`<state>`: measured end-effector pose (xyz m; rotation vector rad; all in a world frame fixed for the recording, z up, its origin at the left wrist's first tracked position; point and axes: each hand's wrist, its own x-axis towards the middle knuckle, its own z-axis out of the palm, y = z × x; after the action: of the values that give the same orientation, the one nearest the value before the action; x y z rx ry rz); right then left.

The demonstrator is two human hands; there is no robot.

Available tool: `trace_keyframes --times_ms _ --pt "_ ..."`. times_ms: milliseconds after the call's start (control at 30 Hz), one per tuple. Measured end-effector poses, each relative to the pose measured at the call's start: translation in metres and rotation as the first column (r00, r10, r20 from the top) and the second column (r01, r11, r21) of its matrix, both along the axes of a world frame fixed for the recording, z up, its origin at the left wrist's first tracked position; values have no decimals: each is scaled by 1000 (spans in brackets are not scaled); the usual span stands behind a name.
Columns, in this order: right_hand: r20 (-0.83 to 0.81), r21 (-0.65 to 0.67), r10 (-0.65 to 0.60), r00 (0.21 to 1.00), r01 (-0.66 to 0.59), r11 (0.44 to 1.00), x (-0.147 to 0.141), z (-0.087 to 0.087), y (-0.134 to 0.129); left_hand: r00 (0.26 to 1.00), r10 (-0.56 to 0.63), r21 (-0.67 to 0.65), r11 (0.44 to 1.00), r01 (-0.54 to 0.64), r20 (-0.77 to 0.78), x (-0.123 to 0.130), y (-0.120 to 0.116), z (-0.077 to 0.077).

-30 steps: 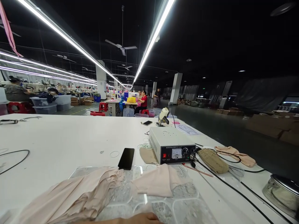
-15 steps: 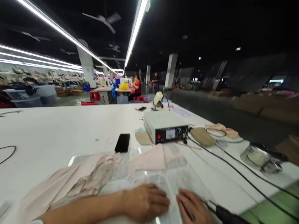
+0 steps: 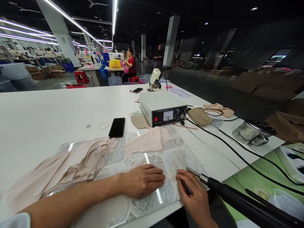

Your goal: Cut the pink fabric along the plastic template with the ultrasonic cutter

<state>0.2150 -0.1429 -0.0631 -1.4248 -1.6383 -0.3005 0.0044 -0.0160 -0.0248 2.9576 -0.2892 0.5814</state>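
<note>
The right hand [image 3: 193, 190] is at the near edge of the clear mat [image 3: 178, 158], fingers curled around a small dark object [image 3: 186, 187] too hidden to name. Beside it slants a black-handled tool [image 3: 228, 193], its metal tip pointing across the mat; I can't tell whether hand and tool touch. The left hand [image 3: 142, 180] lies palm down on the mat, fingers together, gripping nothing visible. A second ago only part of one hand showed; now both are in view, which puts them side by side over the mat with the tool close by. Left of them spreads a heap of pale pink fabric [image 3: 71, 161], while a separate pink piece [image 3: 148, 141] lies flat beyond the left hand. Farther back are a black phone [image 3: 117, 127], a control box [image 3: 162, 109] (its red switch faces this way) and, to the right, a lidded glass pot [image 3: 251, 133]. Past the white table [image 3: 47, 110], a person in red [image 3: 131, 65] sits by a yellow item [image 3: 115, 64], and another person [image 3: 158, 57] stands.
</note>
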Motion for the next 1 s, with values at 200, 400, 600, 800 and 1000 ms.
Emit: trace_keyframes --times_ms 200,400,600,800,1000 --pt "5 -19 25 1000 -25 1000 0 2 -4 999 -5 30 1000 4 39 -1 -1 -3" --pt "11 -39 31 999 -30 999 -3 5 -4 999 16 46 999 -19 45 -1 -2 -3" --pt "26 -72 11 1000 -9 997 -6 9 0 998 33 20 999 -34 47 -2 -3 0" --pt "26 -80 -19 999 21 997 -14 14 9 999 39 -3 999 -39 38 -2 -3 -2" --pt "24 -94 -25 999 28 995 -16 12 10 998 50 -26 998 -50 33 -2 -3 -4"
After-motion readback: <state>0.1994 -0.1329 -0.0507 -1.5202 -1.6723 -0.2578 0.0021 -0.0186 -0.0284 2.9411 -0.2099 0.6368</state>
